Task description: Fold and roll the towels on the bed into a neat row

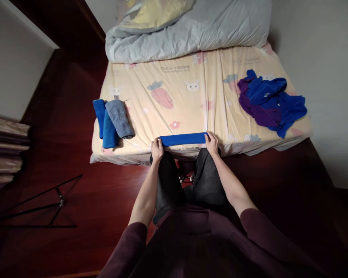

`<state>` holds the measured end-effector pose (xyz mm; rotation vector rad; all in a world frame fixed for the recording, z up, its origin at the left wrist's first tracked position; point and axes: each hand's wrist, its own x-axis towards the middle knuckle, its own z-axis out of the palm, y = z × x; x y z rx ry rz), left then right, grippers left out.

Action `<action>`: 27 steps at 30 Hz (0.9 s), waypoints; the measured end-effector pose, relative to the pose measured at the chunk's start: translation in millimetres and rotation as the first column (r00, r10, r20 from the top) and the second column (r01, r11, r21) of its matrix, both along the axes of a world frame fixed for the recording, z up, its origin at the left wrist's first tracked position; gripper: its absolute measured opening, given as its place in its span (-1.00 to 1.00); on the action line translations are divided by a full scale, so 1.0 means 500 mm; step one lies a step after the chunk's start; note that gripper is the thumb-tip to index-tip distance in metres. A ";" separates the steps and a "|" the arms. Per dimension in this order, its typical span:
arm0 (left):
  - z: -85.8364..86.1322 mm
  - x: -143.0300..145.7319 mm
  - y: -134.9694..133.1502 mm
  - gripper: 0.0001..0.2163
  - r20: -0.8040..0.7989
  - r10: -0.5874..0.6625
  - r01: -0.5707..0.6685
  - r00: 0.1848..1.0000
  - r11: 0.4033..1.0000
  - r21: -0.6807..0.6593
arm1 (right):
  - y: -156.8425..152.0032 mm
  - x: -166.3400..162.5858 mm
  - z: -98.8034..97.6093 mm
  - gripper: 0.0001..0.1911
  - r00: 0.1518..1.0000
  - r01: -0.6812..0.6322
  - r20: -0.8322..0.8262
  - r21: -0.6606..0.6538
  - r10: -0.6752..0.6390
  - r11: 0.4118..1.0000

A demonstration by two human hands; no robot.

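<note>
A blue towel (183, 139), folded into a long narrow strip, lies along the near edge of the bed. My left hand (157, 149) pinches its left end, fingers closed. At the opposite end my right hand (211, 143) grips the corner between thumb and fingers. To the left rest a rolled grey towel (119, 119) and rolled blue towels (110, 129), side by side. A loose heap of blue cloths (291, 106) with a purple cloth (266, 116) sits on the right part of the bed.
The bed (188, 106) has a yellow sheet printed with carrots and rabbits. Across its far side a grey quilt (191, 36) is bunched up. Black tripod legs (59, 199) stand on the dark red floor at left, near a striped curtain (5, 152). Walls flank both sides.
</note>
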<state>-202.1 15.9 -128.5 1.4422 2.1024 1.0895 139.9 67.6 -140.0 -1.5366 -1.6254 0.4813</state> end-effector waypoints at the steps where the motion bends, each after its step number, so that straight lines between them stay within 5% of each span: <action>1: 0.001 0.000 0.000 -0.60 -0.007 0.000 0.000 1.000 1.000 -0.002 | 0.000 0.000 0.000 -0.51 1.000 0.001 0.005 0.008 -0.001 1.000; 27: 0.004 0.003 0.004 -0.66 -0.051 0.064 -0.068 0.997 0.995 -0.067 | 0.004 0.004 -0.013 -0.54 0.998 0.061 0.004 -0.045 -0.061 0.997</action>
